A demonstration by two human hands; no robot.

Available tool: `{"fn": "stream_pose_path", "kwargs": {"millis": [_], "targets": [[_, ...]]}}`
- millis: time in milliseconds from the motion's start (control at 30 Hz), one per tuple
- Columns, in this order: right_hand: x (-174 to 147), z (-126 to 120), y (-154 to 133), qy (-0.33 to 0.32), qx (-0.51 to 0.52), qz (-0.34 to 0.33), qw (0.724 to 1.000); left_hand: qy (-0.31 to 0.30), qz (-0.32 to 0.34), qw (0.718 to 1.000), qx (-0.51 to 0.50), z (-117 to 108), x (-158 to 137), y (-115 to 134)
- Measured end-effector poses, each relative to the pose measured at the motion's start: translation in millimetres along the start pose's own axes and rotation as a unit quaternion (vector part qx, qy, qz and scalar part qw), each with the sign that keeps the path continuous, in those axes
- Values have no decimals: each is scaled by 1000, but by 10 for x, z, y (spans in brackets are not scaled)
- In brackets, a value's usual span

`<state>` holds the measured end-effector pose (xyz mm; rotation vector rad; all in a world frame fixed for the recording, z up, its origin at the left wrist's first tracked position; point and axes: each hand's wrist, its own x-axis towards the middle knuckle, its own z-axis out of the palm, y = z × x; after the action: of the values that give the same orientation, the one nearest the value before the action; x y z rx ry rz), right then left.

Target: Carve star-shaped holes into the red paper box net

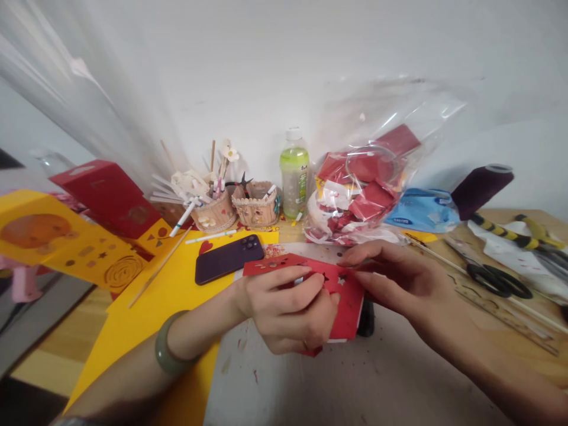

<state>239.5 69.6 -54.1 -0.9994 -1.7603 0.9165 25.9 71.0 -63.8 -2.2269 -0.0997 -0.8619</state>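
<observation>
My left hand [286,307] grips a red paper sheet [348,299] with small punched-out shapes, including stars. It holds the sheet just above the table, thumb on top. My right hand [390,275] pinches the same sheet at its upper right edge, fingers together on the paper. A green bangle [165,349] circles my left wrist. A small black object [366,319] sits partly hidden under the sheet.
A dark phone [228,258] lies on yellow paper [173,290]. Behind stand two stick-built pen holders [235,210], a green bottle [294,174] and a clear bag of red scraps [368,177]. Black scissors [497,279], a ruler and a dark thread spool [481,188] lie right. Red and yellow cut boxes [89,225] stand left.
</observation>
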Motion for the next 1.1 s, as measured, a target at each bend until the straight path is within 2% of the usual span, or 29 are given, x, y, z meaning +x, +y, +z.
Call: {"fn": "stream_pose_path", "kwargs": {"millis": [133, 267, 300, 367, 433, 667, 900, 1033, 1100], "targets": [[16, 17, -53, -18, -26, -22, 999, 9, 2, 1000, -2, 51, 5, 10], [34, 11, -94, -26, -49, -4, 998, 85, 37, 996, 16, 97, 21, 5], [36, 9, -97, -26, -51, -2, 998, 84, 37, 996, 15, 89, 28, 5], [35, 3, -98, -28, -46, 6, 999, 25, 14, 1000, -2, 53, 45, 8], [29, -2, -97, -39, -32, 14, 999, 4, 2, 1000, -11, 13, 61, 13], [29, -7, -85, -49, -31, 8, 998, 13, -3, 1000, -22, -2, 83, 19], [21, -19, -54, -3, 14, 74, 997, -2, 3, 1000, -8, -39, 100, -46], [5, -86, -55, -60, -11, 1, 998, 18, -37, 999, 19, -52, 94, -80], [3, -108, -42, -98, -43, -38, 994, 40, -103, 994, 8, -18, 62, -42]]}}
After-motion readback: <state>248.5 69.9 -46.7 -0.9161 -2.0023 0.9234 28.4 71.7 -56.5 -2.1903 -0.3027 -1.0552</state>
